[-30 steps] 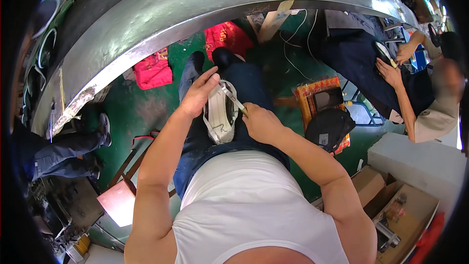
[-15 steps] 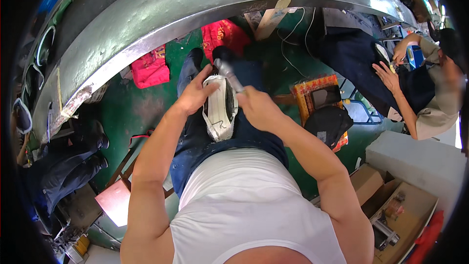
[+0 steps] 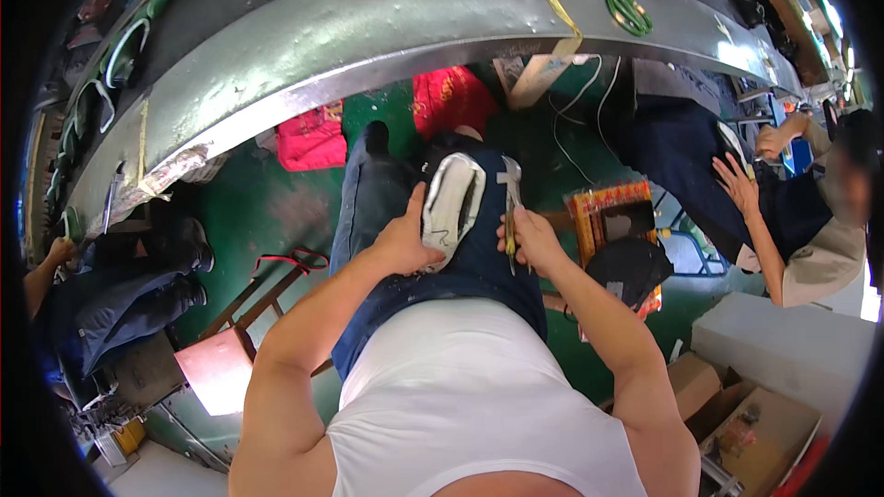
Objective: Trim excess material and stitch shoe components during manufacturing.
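Swung clear of the shoe's far end, where it sat half a second ago, the metal tool (image 3: 509, 193) now stands just right of the shoe (image 3: 449, 212), over the right thigh. Meanwhile the left hand (image 3: 403, 237) has slid from the far end to the near left side, and the shoe itself lies more slanted, far end to the right.

It rests on the lap, pale side up, on dark trousers (image 3: 493, 262). Fingers and thumb of the left hand hold it along one flank and near end only, so I judge the far end poorly backed: a push or knock there could twist it out of the hold or slide it off the rounded leg onto the green floor (image 3: 249, 198).

Closed around the tool's handle, the right hand (image 3: 534, 239) keeps its metal head pointing forward. Its exact kind is hard to make out. Should that head stray on the way back over the shoe, it could scuff the pale surface, catch the left index finger, or hit the thigh underneath, since only cloth lies between. A slack grip might let the tool drop beside the leg.
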{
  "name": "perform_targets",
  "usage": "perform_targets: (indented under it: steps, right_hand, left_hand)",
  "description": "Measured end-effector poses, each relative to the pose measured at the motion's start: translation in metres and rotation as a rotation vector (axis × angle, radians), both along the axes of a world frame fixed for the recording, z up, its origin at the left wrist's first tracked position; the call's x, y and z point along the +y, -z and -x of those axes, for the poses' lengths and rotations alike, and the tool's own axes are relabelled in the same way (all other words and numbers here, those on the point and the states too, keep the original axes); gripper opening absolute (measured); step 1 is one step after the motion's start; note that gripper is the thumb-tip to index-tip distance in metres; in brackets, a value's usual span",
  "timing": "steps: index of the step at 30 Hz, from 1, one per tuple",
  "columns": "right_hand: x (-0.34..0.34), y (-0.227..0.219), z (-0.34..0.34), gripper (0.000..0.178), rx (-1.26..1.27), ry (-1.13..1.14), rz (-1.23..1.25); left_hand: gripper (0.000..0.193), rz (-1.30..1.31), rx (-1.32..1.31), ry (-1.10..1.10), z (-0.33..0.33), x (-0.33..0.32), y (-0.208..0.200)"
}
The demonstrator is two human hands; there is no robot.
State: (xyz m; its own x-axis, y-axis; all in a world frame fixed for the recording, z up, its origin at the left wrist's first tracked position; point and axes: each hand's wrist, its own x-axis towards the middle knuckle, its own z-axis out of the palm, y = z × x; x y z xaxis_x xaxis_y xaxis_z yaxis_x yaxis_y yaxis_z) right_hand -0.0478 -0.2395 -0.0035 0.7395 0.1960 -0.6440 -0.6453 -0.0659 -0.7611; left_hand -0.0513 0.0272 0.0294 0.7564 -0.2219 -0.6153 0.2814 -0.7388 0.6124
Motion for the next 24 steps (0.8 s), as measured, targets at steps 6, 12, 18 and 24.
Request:
perform_targets:
  steps: [6, 12, 18, 24]
  right_hand:
    - [-0.015, -0.001, 0.002, 0.05, -0.007, 0.011, 0.035]
    - [-0.026, 0.0, 0.003, 0.051, 0.024, 0.038, 0.012]
    - [-0.026, -0.009, 0.005, 0.037, -0.01, -0.015, 0.064]
    - [-0.029, -0.013, 0.009, 0.033, -0.166, -0.169, -0.045]
  left_hand:
    - [0.075, 0.121, -0.58, -0.027, -0.016, 0.02, -0.069]
    - [0.071, 0.554, -0.599, -0.15, -0.054, 0.021, -0.122]
    - [0.055, 0.718, -0.443, -0.171, -0.103, 0.013, -0.08]
    - [0.088, 0.768, -0.059, -0.338, -0.089, -0.023, 0.023]
